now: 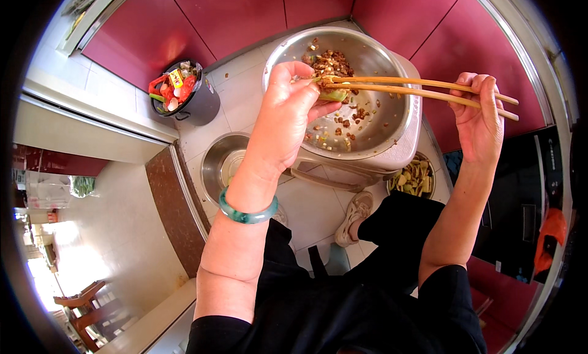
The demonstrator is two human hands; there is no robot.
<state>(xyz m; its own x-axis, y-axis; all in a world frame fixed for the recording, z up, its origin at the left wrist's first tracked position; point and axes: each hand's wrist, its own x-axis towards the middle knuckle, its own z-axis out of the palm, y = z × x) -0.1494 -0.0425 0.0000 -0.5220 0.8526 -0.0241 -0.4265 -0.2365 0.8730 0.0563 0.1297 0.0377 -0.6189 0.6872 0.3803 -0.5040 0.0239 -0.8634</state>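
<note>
My left hand [285,109], a green bangle on its wrist, pinches a pale green vegetable piece [334,95] above a wide steel basin [392,130]. Wooden chopsticks [422,86] are gripped near their thick ends by my right hand [479,112]. They reach leftward across the basin, and their tips touch brown filling at the vegetable piece. Inside the basin lies a heap of brown minced filling [334,61], with loose bits scattered over the bottom. My left fingers partly cover the vegetable piece, so its full shape is hidden.
The basin rests on a pale stool-like support [409,103]. Below it stand a bowl of green vegetable pieces [413,177] and another steel basin [211,164]. A full black bin [205,106] stands at left by the red cabinets [226,14]. My shoe [355,216] is close by.
</note>
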